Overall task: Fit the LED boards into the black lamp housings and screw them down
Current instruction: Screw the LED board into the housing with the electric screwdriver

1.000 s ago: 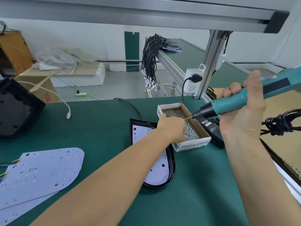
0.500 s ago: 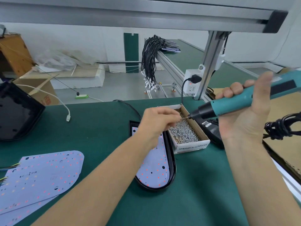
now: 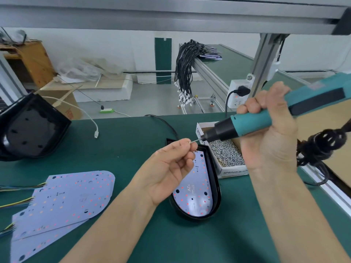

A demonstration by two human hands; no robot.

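Lifted clear of the screw box (image 3: 224,158) since a second ago, left hand (image 3: 169,168) now pinching a screw (image 3: 190,142) onto the bit of the screwdriver (image 3: 247,126) gripped in the right hand (image 3: 269,141); just below the left hand, LED board (image 3: 195,188) seated in its black housing (image 3: 215,202) on the worktop (image 3: 133,141), probably awaiting that screw

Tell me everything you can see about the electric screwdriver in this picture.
The electric screwdriver has a teal plastic-looking body, a black nose and a thin metal bit. The right hand grips it mid-body, holding it in the air, tilted down to the left above the box of screws. The left hand pinches a small screw at the bit's tip. Its rear end runs out of frame.
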